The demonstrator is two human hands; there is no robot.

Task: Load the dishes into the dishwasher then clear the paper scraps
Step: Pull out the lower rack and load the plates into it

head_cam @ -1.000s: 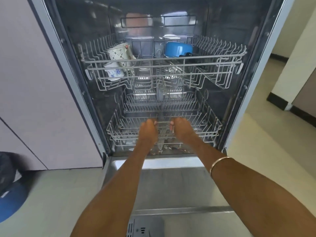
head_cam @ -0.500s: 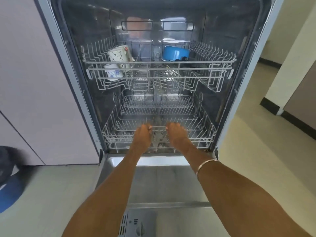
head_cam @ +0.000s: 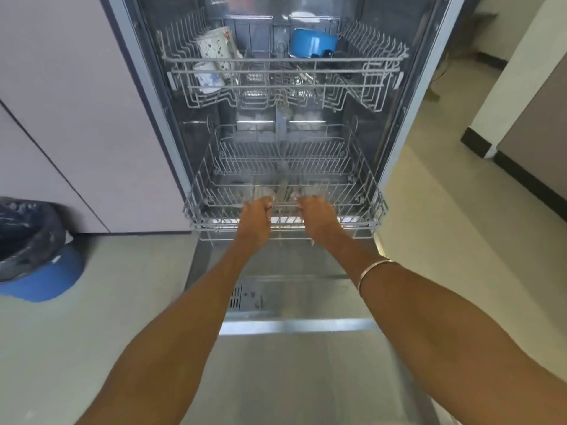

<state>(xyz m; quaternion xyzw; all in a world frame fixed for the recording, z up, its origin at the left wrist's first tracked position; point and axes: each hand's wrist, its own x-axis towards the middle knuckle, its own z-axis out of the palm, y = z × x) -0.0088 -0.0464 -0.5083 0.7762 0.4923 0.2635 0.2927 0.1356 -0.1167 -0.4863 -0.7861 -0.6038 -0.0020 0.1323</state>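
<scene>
The dishwasher stands open with its door folded down flat toward me. My left hand and my right hand both grip the front rail of the lower rack, which holds no dishes and juts partly out over the door. The upper rack holds two patterned white mugs on its left and a blue bowl at the back middle. A thin bangle circles my right wrist.
Pale cabinet fronts fill the left. A blue bin lined with a dark bag stands on the floor at the left. To the right lies tiled floor and a wall with a dark skirting.
Both hands have drawn the lower rack toward me; its front now overhangs the door's hinge edge. The view has tipped down, showing more of the door and bin.
</scene>
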